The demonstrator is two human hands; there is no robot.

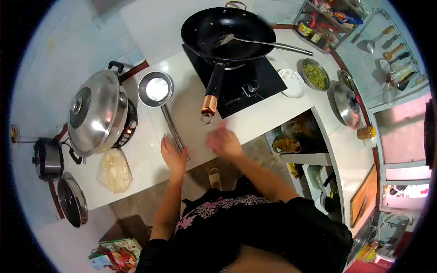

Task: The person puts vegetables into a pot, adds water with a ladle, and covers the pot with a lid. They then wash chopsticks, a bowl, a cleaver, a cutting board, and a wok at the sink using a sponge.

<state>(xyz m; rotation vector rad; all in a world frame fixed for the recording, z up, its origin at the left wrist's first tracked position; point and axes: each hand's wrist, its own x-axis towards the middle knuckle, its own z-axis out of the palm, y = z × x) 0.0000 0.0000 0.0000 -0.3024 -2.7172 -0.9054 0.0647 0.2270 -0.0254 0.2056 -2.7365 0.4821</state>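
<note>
My left hand is at the counter's front edge with its fingers stretched out, beside the lower handle of a steel ladle. The ladle's round bowl lies on the white counter farther back. My right hand is smeared by motion, just in front of the ring at the end of the wok handle. That handle belongs to a black wok on a black induction cooker. A metal spatula rests in the wok, its handle over the rim.
On the left stand a lidded steel pot, a plastic bag with pale contents and a pan lid. At the right are a bowl of chopped greens, a white plate, a steel lid and a cutting board.
</note>
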